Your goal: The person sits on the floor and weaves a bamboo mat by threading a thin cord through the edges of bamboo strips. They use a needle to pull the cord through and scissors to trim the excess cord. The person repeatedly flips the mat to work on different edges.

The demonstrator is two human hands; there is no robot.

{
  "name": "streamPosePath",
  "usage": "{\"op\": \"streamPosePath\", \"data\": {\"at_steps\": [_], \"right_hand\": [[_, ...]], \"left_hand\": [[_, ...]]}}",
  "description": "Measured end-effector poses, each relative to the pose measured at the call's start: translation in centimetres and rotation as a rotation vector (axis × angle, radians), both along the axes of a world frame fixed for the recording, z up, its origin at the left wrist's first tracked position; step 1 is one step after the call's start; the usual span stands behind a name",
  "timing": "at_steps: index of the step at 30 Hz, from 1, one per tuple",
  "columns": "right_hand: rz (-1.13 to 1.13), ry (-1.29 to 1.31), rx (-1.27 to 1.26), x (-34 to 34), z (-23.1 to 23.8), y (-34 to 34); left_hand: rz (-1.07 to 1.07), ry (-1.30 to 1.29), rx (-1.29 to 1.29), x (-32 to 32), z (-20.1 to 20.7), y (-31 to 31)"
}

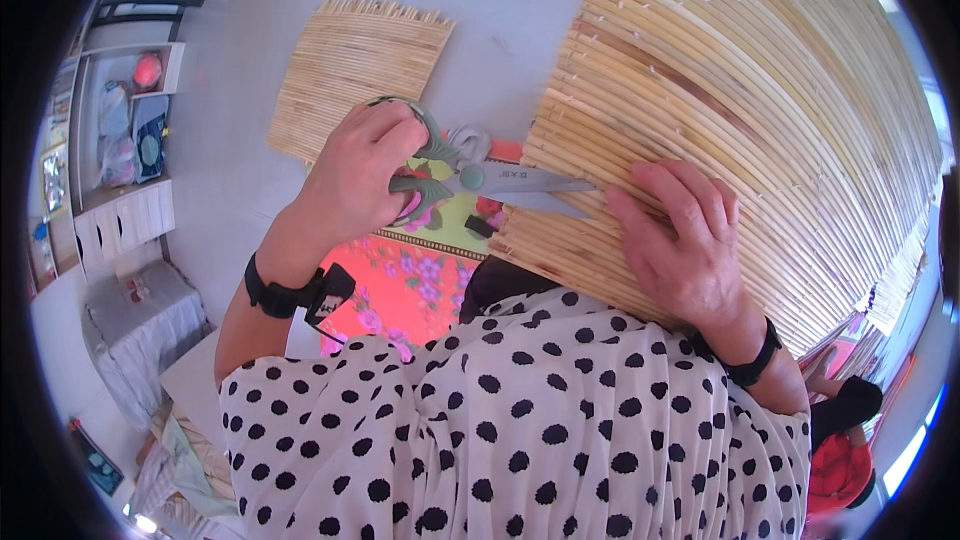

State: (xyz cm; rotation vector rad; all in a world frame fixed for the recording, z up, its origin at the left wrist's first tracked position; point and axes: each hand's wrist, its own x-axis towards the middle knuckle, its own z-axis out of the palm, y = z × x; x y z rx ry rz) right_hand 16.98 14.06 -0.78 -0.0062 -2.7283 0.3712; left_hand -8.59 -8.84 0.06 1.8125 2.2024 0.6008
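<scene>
My left hand [362, 162] is closed round the green handles of a pair of scissors [482, 178], fingers in the loops. The parted blades point right, with their tips among the stalks of a large reed mat [740, 70]. Between the blades a gap separates a narrow strip of reeds [560, 245] on my side from the wider sheet beyond. My right hand [685, 240] grips the mat just right of the blade tips, fingers bent and thumb on the reeds. Parts of its fingertips are hidden by the stalks.
A smaller reed piece [355, 70] lies on the pale floor at the far left. Beneath the scissors is a red and green flowered surface [400, 280]. A white shelf unit [125, 210] and a covered box [145, 320] stand at left. A red basin [838, 475] is at lower right.
</scene>
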Motion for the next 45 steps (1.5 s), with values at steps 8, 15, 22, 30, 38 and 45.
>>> {"op": "streamPosePath", "data": {"at_steps": [8, 15, 22, 30, 38, 45], "right_hand": [[0.022, -0.021, 0.044, 0.1, -0.2, 0.1], [0.062, -0.158, 0.084, 0.5, 0.5, 0.5], [0.097, -0.272, 0.112, 0.6, 1.5, 1.2], [0.110, -0.282, 0.151, 1.3, 0.8, 1.6], [0.108, -0.265, 0.139, 1.2, 0.5, 1.5], [0.116, -0.254, 0.123, 1.0, 0.4, 1.5]], "left_hand": [[0.633, -0.343, -0.054, -1.0, -10.8, -7.1], [1.111, -0.373, -0.450, 5.5, -27.2, -17.2], [1.244, -0.238, -0.697, 10.7, -34.1, -21.4], [0.777, -0.237, -0.763, 8.6, -34.7, -14.9], [0.719, -0.155, -0.400, 5.1, -35.8, -2.7], [0.956, -0.348, -0.341, 2.1, -39.0, -4.1]]}}
